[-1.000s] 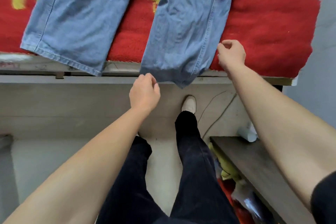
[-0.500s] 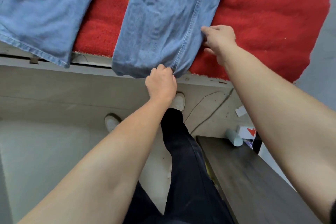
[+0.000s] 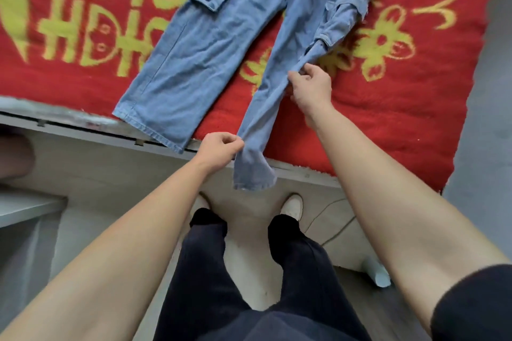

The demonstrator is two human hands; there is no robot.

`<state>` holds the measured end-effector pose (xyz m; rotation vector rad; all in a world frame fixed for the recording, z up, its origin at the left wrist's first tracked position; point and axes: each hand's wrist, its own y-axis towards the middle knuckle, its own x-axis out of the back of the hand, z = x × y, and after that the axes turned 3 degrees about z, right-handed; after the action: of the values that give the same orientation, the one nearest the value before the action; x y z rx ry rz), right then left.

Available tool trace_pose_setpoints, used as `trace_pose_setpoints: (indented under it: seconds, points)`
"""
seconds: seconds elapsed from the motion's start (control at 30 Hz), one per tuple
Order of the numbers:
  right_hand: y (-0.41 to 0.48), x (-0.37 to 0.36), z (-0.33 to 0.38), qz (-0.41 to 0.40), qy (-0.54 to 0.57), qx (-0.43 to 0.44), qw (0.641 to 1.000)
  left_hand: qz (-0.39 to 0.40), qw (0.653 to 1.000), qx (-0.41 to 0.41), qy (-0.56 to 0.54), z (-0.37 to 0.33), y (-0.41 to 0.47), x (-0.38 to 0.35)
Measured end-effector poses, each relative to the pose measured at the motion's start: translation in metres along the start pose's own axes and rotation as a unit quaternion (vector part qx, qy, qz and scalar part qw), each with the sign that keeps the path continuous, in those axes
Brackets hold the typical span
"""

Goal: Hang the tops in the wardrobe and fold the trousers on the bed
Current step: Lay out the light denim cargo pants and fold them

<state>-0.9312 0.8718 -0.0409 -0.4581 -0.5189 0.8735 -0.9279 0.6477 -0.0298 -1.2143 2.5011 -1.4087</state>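
Observation:
Light blue denim cargo trousers lie spread on the bed, on a red blanket with yellow patterns. The left leg lies flat with its hem at the bed's edge. The right leg is gathered into a narrow strip, its hem hanging over the edge. My left hand pinches that leg near the hem, at the bed's edge. My right hand grips the same leg higher up, below the side pocket.
The pale bed frame runs across the view below the blanket. I stand close against it, my legs in dark trousers and white shoes on the floor. A cable and a pale cylinder lie at the lower right, a grey ledge at the left.
The view has tilted up, showing more of the trousers. Both hands have taken hold of the right leg, which has been pulled up from flat into a narrow gathered strip.

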Motion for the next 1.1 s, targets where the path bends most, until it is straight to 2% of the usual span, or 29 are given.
trace_pose_setpoints:
  seconds: [0.13,0.33,0.4,0.47,0.53,0.57,0.63,0.7,0.8,0.87,0.97,1.03,1.1]
  points:
    - [0.015,-0.070,0.039,0.024,-0.012,0.023,0.999,-0.058,0.996,0.021,-0.059,0.002,0.015,0.078]
    - [0.055,-0.194,0.079,0.035,-0.023,0.034,0.999,-0.043,0.995,0.018,-0.093,0.026,0.075,0.197]
    - [0.070,-0.239,0.084,0.079,0.006,0.024,0.997,-0.069,0.994,0.025,-0.086,0.041,0.105,0.232]
    - [0.080,-0.277,0.082,0.145,0.013,0.010,0.989,-0.118,0.991,0.038,-0.044,0.060,0.136,0.261]
    - [0.085,-0.302,0.072,0.178,-0.085,0.000,0.980,-0.132,0.989,0.051,0.051,0.081,0.160,0.282]
    - [0.085,-0.309,0.066,0.186,-0.163,0.003,0.969,-0.108,0.989,0.055,0.090,0.091,0.167,0.289]
    - [0.082,-0.312,0.052,0.193,-0.322,0.023,0.927,-0.019,0.988,0.055,0.145,0.108,0.174,0.294]
    - [0.079,-0.309,0.043,0.192,-0.420,0.056,0.885,0.041,0.980,0.043,0.189,0.117,0.175,0.294]
    - [0.079,-0.305,0.041,0.187,-0.508,0.130,0.830,0.007,0.976,0.045,0.211,0.119,0.177,0.290]
    - [0.084,-0.306,0.046,0.161,-0.598,0.191,0.761,-0.013,0.971,0.058,0.233,0.117,0.178,0.287]
    - [0.100,-0.305,0.059,0.151,-0.713,0.219,0.649,-0.024,0.966,0.063,0.250,0.117,0.180,0.285]
    - [0.111,-0.304,0.069,0.146,-0.754,0.249,0.590,-0.040,0.965,0.047,0.254,0.120,0.178,0.289]
    - [0.120,-0.310,0.078,0.144,-0.755,0.287,0.572,-0.072,0.966,0.032,0.246,0.126,0.173,0.295]
